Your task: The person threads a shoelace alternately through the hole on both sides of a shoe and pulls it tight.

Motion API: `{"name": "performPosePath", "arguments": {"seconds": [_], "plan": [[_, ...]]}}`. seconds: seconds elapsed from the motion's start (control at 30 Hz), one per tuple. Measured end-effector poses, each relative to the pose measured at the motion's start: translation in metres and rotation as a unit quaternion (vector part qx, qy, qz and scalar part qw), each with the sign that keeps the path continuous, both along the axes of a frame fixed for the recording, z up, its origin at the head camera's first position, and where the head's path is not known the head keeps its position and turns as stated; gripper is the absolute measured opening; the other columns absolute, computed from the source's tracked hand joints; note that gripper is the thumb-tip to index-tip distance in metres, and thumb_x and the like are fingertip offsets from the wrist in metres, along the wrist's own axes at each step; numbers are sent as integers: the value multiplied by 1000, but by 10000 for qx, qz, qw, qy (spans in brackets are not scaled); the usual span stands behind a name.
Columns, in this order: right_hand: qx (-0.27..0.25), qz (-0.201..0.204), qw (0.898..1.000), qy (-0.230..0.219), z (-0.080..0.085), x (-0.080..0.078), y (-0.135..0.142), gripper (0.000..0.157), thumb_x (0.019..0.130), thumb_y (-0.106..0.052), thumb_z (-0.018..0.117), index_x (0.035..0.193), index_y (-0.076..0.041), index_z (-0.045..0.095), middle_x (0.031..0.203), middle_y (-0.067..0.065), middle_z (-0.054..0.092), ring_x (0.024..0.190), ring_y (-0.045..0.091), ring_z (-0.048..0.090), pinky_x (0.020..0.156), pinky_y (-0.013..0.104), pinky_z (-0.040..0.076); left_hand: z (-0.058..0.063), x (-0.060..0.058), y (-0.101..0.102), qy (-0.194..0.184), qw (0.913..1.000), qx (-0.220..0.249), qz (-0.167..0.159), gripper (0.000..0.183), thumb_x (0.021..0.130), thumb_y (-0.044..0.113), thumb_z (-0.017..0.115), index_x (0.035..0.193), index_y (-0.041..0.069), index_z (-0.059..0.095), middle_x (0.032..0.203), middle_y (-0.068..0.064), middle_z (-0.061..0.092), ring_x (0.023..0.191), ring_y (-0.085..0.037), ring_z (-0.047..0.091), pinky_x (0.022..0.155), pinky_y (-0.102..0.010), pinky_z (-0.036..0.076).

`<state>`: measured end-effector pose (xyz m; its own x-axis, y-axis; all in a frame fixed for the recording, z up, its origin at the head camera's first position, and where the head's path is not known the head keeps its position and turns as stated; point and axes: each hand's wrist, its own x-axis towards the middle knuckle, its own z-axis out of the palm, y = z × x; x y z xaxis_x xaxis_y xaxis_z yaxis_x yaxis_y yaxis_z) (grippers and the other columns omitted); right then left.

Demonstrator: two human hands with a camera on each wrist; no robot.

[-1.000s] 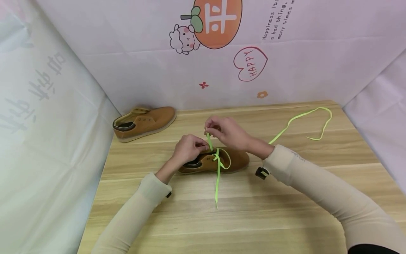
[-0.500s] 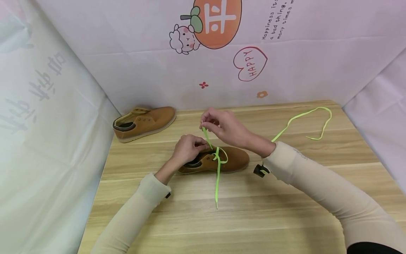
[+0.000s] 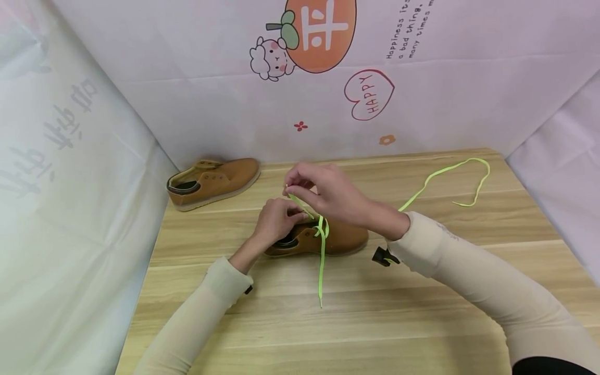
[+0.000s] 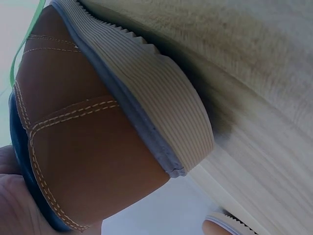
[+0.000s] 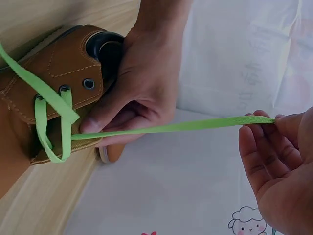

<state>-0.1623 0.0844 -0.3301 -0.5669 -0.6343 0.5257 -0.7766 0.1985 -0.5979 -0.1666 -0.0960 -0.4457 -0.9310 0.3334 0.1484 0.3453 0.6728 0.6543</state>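
Observation:
A brown leather shoe [image 3: 347, 234] lies on the wooden table, toe to the right. My left hand [image 3: 276, 221] pinches its far eyelet flap between thumb and fingers, as the right wrist view shows from closer. A flat neon-green shoelace [image 5: 195, 128] runs through the shoe's eyelets. Thumb and fingertips of my right hand [image 3: 328, 192] pinch one lace end, drawn taut from the far flap. The other end hangs over the near side onto the table. In the left wrist view the shoe's heel panel [image 4: 93, 161] and ribbed sole [image 4: 151, 88] fill much of the frame.
A second brown shoe [image 3: 229, 177], with no lace in its eyelets, stands at the table's back left corner. Another green shoelace [image 3: 440, 172] stretches across the back right, partly behind my right forearm. White printed cloth [image 3: 211, 114] walls the back and sides.
My right hand has moved left and slightly up, pulling the lace end along. The lace loop over the shoe has shrunk. My left hand keeps its place on the flap.

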Motion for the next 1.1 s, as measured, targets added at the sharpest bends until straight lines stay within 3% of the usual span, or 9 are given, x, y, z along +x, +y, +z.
{"name": "performPosePath", "arguments": {"seconds": [0.13,0.37,0.53,0.63,0.87,0.97,1.1], "plan": [[-107,103,9998,107,2,4,-5,7,97,3,74,101,0,69,95,7,75,82,16,72,76,29,60,-2,0,0,60,10000,-30,28,21,92,18,84,73,9,81,61,1,69,53,-4,43,58,-24,37],[-293,336,9990,100,5,9,-9,8,96,4,74,100,-1,68,94,8,75,80,18,72,75,26,59,-2,2,1,92,9998,107,139,16,88,13,87,80,3,78,58,-1,68,52,-1,43,54,-20,36],[-491,311,9982,155,9,11,-6,11,95,7,73,99,-1,68,92,6,75,80,10,69,76,26,58,-2,1,1,40,10000,17,60,27,92,15,84,67,7,78,49,7,48,48,-5,30,51,-23,26],[-555,334,9976,238,11,12,-5,12,94,9,74,99,-1,68,92,5,75,80,10,69,75,26,58,-2,1,1,113,9999,26,68,25,92,14,84,68,7,78,49,8,48,48,-5,30,52,-23,27],[-519,450,9975,149,12,14,-3,9,95,6,74,100,-1,71,94,7,76,80,21,71,75,26,58,-3,1,1,161,9997,146,150,11,90,13,86,86,3,82,59,-3,68,49,-6,35,54,-23,31],[-520,412,9977,106,12,13,-1,9,94,7,75,99,0,73,95,6,77,80,18,72,77,26,58,-3,1,0,120,9997,117,157,14,90,13,85,81,4,80,60,-3,69,52,-7,38,56,-24,33],[-532,241,9983,-87,10,11,2,10,93,8,76,99,1,76,94,5,78,79,17,71,77,26,59,-4,2,0,281,9996,21,70,15,90,16,86,78,8,82,70,-1,75,59,-9,58,61,-26,47]]}}
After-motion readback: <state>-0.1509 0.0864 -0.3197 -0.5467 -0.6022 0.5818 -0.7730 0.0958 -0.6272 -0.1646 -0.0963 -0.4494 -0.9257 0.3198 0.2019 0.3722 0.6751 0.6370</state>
